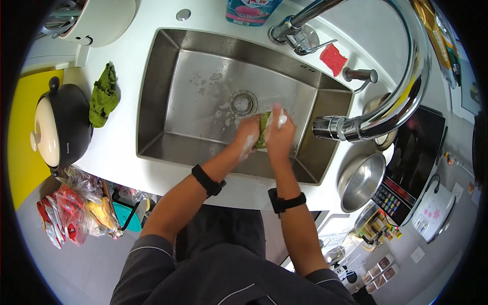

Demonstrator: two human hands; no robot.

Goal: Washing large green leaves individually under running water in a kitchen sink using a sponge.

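Over the lower right part of the stainless steel sink [206,80], both hands grip a wet green cloth [263,131] between them. My left hand [248,131] is on its left side, my right hand [280,129] on its right, with white suds on the skin of both. Just above and left of the hands lies the drain [243,103], among patches of foam. The chrome faucet spout [329,128] hangs to the right of my right hand; no water is seen running from it.
Left of the sink, a second green cloth [104,97] lies beside a black pot [70,122]. A red sponge [333,60] and a soap dispenser [359,74] are behind the sink, near a blue detergent bottle [251,11]. A steel bowl [362,183] stands at the right.
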